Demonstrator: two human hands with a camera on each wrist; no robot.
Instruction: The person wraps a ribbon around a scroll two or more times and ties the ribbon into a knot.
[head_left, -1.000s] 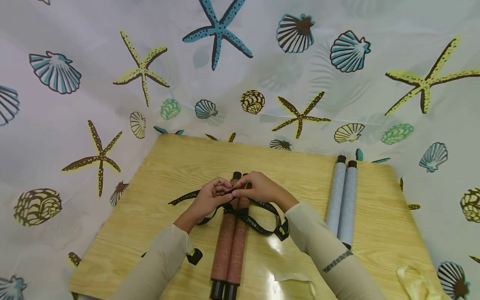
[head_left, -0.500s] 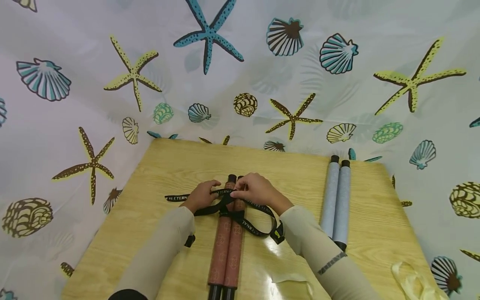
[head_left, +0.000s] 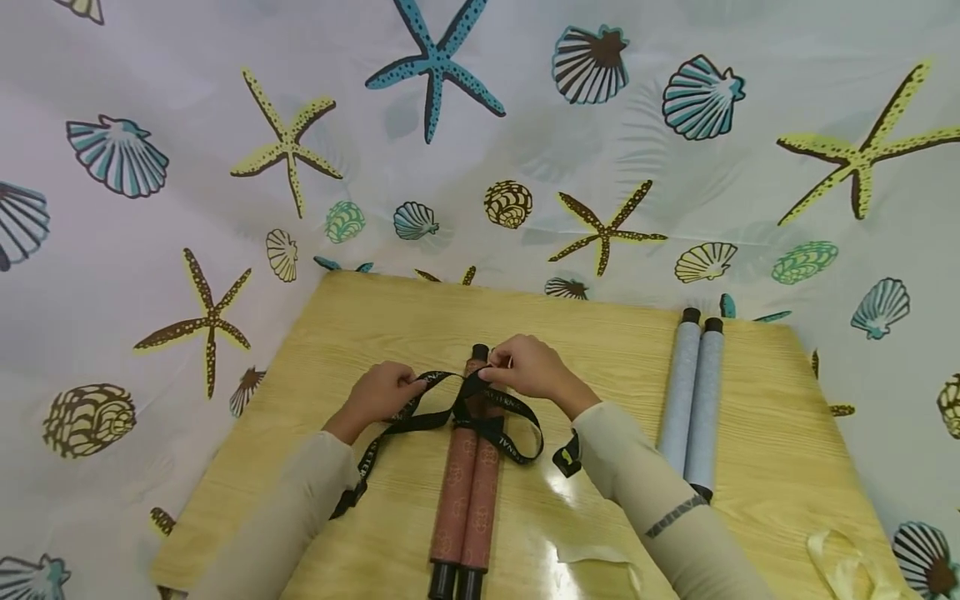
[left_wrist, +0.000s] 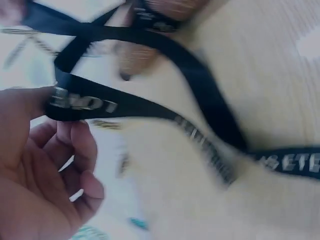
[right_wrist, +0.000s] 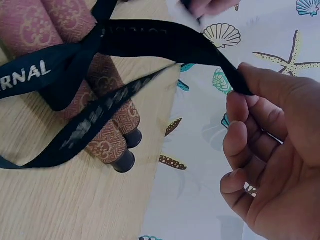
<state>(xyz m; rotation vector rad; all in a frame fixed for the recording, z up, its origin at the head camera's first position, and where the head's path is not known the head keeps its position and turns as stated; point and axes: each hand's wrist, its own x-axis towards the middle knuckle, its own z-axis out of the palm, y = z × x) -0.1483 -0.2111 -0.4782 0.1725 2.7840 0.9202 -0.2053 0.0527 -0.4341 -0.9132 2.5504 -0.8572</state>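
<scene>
Two red patterned scrolls (head_left: 463,508) with black end knobs lie side by side on the table, a black ribbon (head_left: 420,422) with white lettering tied across their upper part. My left hand (head_left: 381,392) is left of the scrolls, pinching the ribbon between thumb and forefinger; the left wrist view shows this ribbon (left_wrist: 115,105) bent at the fingertips, other fingers curled. Over the scrolls' far end my right hand (head_left: 531,367) pinches another stretch of ribbon (right_wrist: 165,42). A ribbon loop (head_left: 536,429) lies to the right of the knot.
Two pale grey-blue scrolls (head_left: 693,400) lie at the table's right. A cream ribbon (head_left: 843,567) rests at the front right corner, with a pale strip (head_left: 596,554) nearer the middle. A shell-patterned cloth (head_left: 465,167) rises behind the wooden table (head_left: 375,325).
My left hand has moved left, away from my right hand, and now holds the ribbon out to that side. The right hand keeps its pinch. The left ribbon tail now trails toward the front.
</scene>
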